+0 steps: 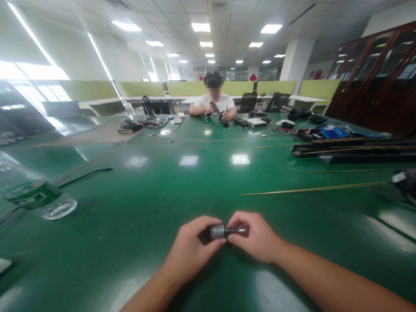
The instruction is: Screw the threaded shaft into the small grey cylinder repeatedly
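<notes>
Low over the near part of the green table, my two hands hold a small grey metal cylinder (pixel 217 231) lying level, with a dark, ridged shaft (pixel 233 231) sticking out to its right. Its exact kind I cannot make out. My left hand (pixel 191 242) is closed round the grey body, thumb and fingertips on opposite sides. My right hand (pixel 260 238) pinches the shaft close to where it meets the body. A bright metal tip shows inside the curl of the right fingers.
A clear plastic bottle (pixel 61 203) with a green label is at left, near a black cable (pixel 86 177). Thin brass-coloured rods (pixel 315 190) and black rails (pixel 357 151) lie at right. Across the green table (pixel 156 173), a person (pixel 212 102) handles a power tool among scattered parts.
</notes>
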`<state>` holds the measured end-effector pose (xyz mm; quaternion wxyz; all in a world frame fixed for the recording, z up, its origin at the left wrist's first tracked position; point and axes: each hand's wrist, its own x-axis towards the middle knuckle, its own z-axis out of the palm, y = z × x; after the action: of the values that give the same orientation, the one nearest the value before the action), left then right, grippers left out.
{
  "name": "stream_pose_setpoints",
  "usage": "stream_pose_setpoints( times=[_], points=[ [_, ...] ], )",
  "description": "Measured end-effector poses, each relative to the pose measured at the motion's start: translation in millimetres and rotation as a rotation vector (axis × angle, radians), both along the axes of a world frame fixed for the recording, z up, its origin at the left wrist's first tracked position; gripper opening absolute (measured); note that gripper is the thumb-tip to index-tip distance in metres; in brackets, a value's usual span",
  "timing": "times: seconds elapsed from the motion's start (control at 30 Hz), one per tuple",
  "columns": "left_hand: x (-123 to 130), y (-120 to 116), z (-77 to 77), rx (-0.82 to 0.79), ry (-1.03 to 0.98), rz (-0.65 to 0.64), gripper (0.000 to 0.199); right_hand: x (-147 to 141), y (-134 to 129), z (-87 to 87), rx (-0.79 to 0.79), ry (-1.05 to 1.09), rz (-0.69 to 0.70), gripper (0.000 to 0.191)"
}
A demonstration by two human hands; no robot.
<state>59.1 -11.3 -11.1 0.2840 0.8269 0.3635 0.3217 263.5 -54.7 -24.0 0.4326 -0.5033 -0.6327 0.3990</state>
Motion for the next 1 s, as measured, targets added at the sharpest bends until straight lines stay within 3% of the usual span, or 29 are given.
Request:
stream_pose_setpoints(
  times=[1.0],
  points=[
    [-2.4,0.1,3.9,0.078,-0.004,-0.005,0.019,0.4,-0.2,-1.4,-0.024,-0.072,-0.016,0.011]
  ],
)
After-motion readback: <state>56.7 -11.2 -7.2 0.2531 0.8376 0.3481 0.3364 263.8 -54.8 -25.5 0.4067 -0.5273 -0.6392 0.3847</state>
